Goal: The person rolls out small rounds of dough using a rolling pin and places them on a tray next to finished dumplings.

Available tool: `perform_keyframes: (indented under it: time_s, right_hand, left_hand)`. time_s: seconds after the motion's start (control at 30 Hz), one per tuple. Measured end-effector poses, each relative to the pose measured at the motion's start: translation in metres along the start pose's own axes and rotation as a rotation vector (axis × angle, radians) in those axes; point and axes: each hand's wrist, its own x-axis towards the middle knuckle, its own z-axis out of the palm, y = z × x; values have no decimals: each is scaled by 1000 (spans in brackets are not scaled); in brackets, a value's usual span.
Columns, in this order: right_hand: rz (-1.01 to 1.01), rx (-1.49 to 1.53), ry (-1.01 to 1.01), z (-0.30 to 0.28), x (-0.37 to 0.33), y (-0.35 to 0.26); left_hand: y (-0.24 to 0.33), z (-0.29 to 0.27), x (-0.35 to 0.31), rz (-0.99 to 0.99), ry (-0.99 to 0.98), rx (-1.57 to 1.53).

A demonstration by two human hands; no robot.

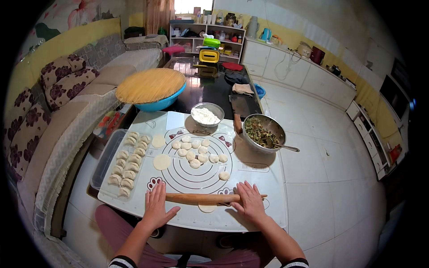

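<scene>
A wooden rolling pin (201, 198) lies crosswise on the white printed pastry mat (268, 214). Beneath its middle, a small dough round (207, 208) shows partly. My left hand (156, 207), fingers stretched out, is at the pin's left end. My right hand (250, 202) lies flat over the pin near its right tip, fingers extended. Several small dough pieces (195, 164) sit beyond the pin, with two rolled wrappers (161, 162) to their left. Rows of folded dumplings (129, 166) fill the mat's left side.
Toward the far side stand a bowl of flour (206, 115) and a steel bowl of chopped filling (263, 130) with a spoon. A cleaver (238, 111) lies between them. Back left, a round woven tray (152, 85) covers a blue basin (157, 104). A sofa (67, 120) runs along the left.
</scene>
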Motion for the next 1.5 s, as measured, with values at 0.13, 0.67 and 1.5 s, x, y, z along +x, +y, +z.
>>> perform_keyframes:
  time_s: [0.13,0.67,1.5]
  right_hand:
    - [67,55,-58,-12,-44,18]
    - [28,29,28,-11,-11,-10]
    - [-58,223,187,1,23,-1]
  left_hand:
    - [8,-5,-33,82,-65,-43]
    - [9,2,-23,-93,4,9]
    - [39,11,2,46,115,186]
